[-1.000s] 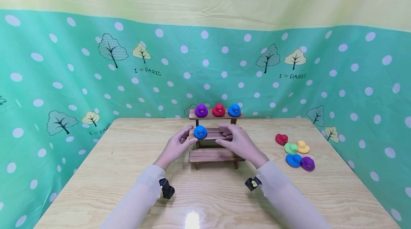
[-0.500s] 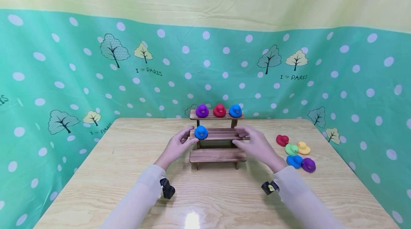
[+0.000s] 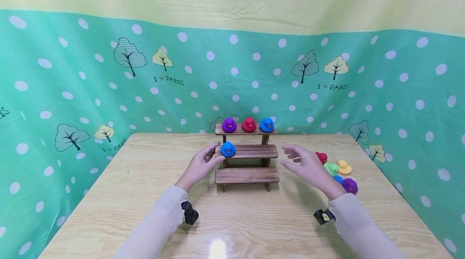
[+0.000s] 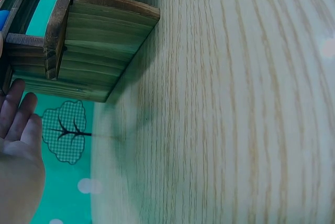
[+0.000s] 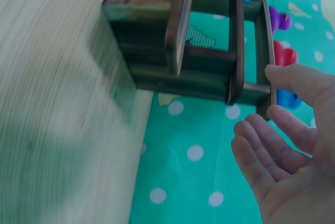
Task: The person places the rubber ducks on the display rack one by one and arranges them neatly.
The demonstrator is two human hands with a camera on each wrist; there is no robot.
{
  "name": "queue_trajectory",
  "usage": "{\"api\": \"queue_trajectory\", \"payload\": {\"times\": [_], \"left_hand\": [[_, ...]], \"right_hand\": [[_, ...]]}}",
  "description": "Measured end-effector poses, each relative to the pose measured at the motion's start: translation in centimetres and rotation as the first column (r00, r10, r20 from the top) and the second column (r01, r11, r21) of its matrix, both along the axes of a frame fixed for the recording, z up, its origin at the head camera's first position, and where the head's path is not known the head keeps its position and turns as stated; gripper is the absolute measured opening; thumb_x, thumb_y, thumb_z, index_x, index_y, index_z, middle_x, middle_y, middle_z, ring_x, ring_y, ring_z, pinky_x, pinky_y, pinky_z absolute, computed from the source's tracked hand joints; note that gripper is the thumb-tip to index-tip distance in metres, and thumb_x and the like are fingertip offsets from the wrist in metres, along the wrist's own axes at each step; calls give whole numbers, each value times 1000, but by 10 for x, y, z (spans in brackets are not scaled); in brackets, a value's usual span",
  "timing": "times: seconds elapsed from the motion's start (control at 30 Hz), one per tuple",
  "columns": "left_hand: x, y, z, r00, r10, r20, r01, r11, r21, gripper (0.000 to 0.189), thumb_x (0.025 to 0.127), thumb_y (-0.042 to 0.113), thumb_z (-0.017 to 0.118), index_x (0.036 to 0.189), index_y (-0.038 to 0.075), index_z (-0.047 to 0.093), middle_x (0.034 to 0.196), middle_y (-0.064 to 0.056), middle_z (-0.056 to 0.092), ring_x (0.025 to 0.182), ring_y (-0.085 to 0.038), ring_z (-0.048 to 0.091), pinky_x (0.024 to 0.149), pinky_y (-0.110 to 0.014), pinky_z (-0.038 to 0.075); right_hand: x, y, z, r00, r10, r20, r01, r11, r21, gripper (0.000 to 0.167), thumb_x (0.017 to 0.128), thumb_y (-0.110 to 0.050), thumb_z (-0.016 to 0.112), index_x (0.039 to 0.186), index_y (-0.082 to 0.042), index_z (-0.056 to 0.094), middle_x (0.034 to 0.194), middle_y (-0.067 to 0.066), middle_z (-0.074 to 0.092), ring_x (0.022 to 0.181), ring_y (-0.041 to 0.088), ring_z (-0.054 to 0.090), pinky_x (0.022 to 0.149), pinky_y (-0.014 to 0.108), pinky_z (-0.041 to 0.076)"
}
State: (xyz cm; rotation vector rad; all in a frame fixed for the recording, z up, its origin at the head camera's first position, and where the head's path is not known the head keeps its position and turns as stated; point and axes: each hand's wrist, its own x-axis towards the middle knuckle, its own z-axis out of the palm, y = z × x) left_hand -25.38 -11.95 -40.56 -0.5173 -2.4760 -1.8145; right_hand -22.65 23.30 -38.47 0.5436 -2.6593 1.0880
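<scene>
A three-step wooden display stand (image 3: 250, 175) stands on the table. A blue rubber duck (image 3: 227, 149) sits at the left end of its middle step. My left hand (image 3: 199, 166) is beside that end, thumb close to the duck and fingers loosely extended; whether it touches the step I cannot tell. On the top step are a purple duck (image 3: 229, 125), a red duck (image 3: 249, 124) and a blue duck (image 3: 267, 125). My right hand (image 3: 308, 169) is off the stand's right side, holding nothing, its fingers (image 5: 272, 153) loosely spread in the right wrist view.
Right of the stand lie more rubber ducks: a red one (image 3: 321, 157), a green one (image 3: 331, 168), a yellow one (image 3: 343, 167), a blue one (image 3: 338, 179) and a purple one (image 3: 350, 186). My right hand and forearm partly cover some. A patterned curtain (image 3: 232, 77) hangs behind the table (image 3: 250, 226).
My right hand has moved rightward from the middle step, past the stand's right end, toward the loose ducks. The left hand and the ducks on the stand keep their places.
</scene>
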Motion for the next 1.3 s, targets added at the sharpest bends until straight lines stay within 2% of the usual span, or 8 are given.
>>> {"api": "queue_trajectory", "payload": {"times": [0.23, 0.47, 0.93, 1.17, 1.2, 1.3], "left_hand": [[0, 1, 2, 1000, -1, 2, 1, 1000, -1, 60, 96, 19, 71, 146, -3, 47, 150, -23, 44, 138, -39, 42, 115, -49, 36], [1, 1, 3, 1000, -4, -3, 4, 1000, 4, 60, 96, 18, 71, 146, -4, 46, 150, -24, 44, 138, -40, 41, 115, -51, 35], [-3, 0, 0, 1000, -1, -6, 1, 1000, 1, 60, 96, 19, 71, 146, -3, 47, 150, -23, 45, 137, -39, 42, 114, -50, 36], [-2, 0, -1, 1000, 3, -4, -3, 1000, -2, 60, 96, 20, 71, 146, -2, 48, 150, -22, 45, 138, -38, 42, 114, -48, 37], [-2, 0, -2, 1000, 3, -2, -3, 1000, -3, 60, 96, 19, 71, 146, -2, 48, 150, -22, 45, 138, -38, 42, 114, -48, 37], [-12, -2, -16, 1000, 9, -3, -9, 1000, 0, 61, 95, 23, 72, 147, 1, 48, 151, -20, 45, 139, -37, 41, 114, -47, 37]], "right_hand": [[5, 28, -3, 999, -33, 27, 32, 999, 40, 39, 95, -17, 72, 130, -3, 62, 115, 13, 69, 104, 32, 66, 91, 53, 55], [12, 57, -7, 994, -81, 72, 75, 994, 84, 41, 97, -24, 70, 131, -4, 62, 118, 13, 68, 106, 32, 64, 91, 54, 53], [20, 108, -38, 975, -184, 124, 160, 970, 183, 46, 94, -30, 73, 129, 0, 62, 125, 21, 64, 118, 44, 57, 96, 63, 49], [19, 122, -49, 969, -203, 144, 171, 963, 208, 46, 92, -25, 75, 128, 1, 63, 120, 22, 65, 113, 43, 59, 90, 59, 53], [19, 123, -50, 967, -206, 148, 173, 962, 211, 45, 92, -23, 75, 128, 1, 64, 119, 21, 65, 111, 42, 59, 89, 58, 54], [19, 128, -53, 963, -216, 164, 178, 959, 221, 46, 90, -22, 76, 127, 2, 64, 119, 24, 64, 108, 42, 60, 87, 58, 54]]}}
